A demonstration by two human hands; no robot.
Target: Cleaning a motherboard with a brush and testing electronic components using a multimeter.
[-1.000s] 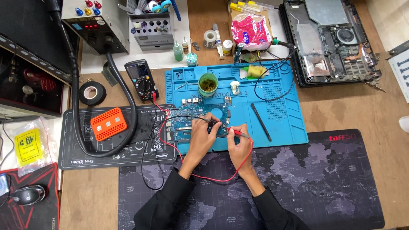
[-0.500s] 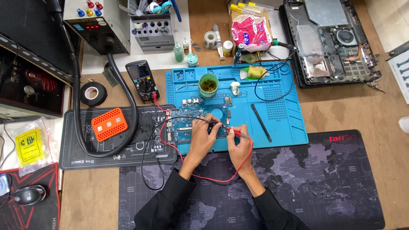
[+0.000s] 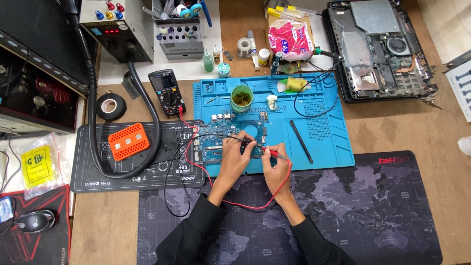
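Pinching a black probe (image 3: 244, 140), the left hand (image 3: 234, 159) rests on the blue circuit board (image 3: 223, 137), which lies on the blue work mat (image 3: 314, 125); the right hand (image 3: 275, 164) pinches a red probe (image 3: 274, 153) just beside it, tip on the board. Red and black leads run to the multimeter (image 3: 168, 92) at the mat's left edge, near a roll of black tape (image 3: 111, 106)

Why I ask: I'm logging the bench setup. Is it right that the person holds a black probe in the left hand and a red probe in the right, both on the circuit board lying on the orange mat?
Not quite: the head view shows the mat under the circuit board is blue, not orange. The rest holds: the left hand holds the black probe and the right hand the red probe, both on the board.
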